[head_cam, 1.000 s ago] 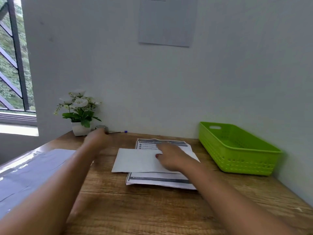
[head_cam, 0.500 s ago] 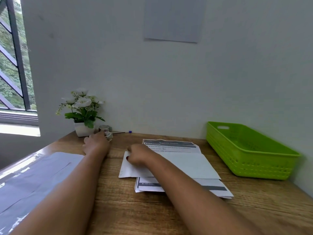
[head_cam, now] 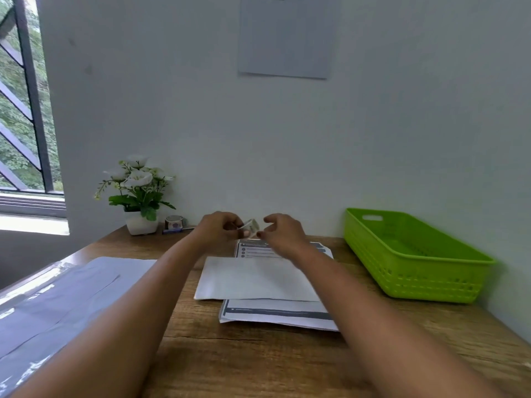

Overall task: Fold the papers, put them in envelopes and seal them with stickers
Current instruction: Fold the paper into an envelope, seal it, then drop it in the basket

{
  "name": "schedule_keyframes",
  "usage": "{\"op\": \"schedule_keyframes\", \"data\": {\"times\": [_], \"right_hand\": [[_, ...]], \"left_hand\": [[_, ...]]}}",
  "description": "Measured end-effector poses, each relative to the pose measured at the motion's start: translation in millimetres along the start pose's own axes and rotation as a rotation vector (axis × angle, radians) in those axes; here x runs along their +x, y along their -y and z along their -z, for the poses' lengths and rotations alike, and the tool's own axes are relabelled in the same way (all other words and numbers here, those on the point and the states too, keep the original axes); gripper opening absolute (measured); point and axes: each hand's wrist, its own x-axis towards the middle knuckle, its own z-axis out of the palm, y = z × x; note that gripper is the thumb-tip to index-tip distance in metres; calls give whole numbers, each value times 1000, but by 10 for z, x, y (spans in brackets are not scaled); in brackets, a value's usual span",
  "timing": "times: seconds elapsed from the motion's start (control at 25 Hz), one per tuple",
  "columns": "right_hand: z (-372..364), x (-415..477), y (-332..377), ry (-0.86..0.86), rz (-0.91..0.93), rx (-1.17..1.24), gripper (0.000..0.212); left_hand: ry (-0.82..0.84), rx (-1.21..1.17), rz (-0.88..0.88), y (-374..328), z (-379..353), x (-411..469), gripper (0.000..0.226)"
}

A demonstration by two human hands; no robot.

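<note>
White sticker roll [head_cam: 252, 225] sat pinched in your left hand [head_cam: 218, 229] above the envelope [head_cam: 255, 278], right hand [head_cam: 283, 232] half-open beside it; a hasty peel could tear the sticker.

Left hand [head_cam: 218, 228] pinching, right hand [head_cam: 283, 231] half-curled

Envelope [head_cam: 253, 278] lies on papers [head_cam: 275, 314], basket [head_cam: 413, 254] right, plant [head_cam: 138, 193] left.

Bare forearms, no sleeves; dark-painted nails on right hand [head_cam: 283, 234].
</note>
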Motion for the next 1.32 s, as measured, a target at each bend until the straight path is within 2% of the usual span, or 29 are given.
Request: {"op": "schedule_keyframes", "data": {"times": [0.16,0.32,0.48,0.68,0.84,0.96,1.08,1.2,1.32], "right_hand": [[397,-193,-335,-144,-37,136,28],[599,-421,-591,-230,-38,177,10],[655,-507,-734,-267,-14,203,14],[643,-487,-837,-218,-86,335,22],[659,-469,-878,-233,-148,431,16],[712,-502,-889,-210,-187,600,10],[761,-544,-891,-190,-195,675,9],[734,-551,-910,-204,-182,622,15],[694,-537,-945,-251,-97,427,17]], "left_hand": [[74,3,-135,-503,-240,-32,17],[105,15,-158,-809,-487,-51,28],[67,-57,-127,-889,-674,-104,31],[93,-131,-95,-835,-759,-152,25],[99,-122,-81,-792,-800,-131,25],[21,-1,-35,-677,-703,-94,25],[-111,255,28,-396,-472,-65,14],[-230,447,215,-43,-297,-129,16],[-274,424,430,283,-204,-199,20]]}}
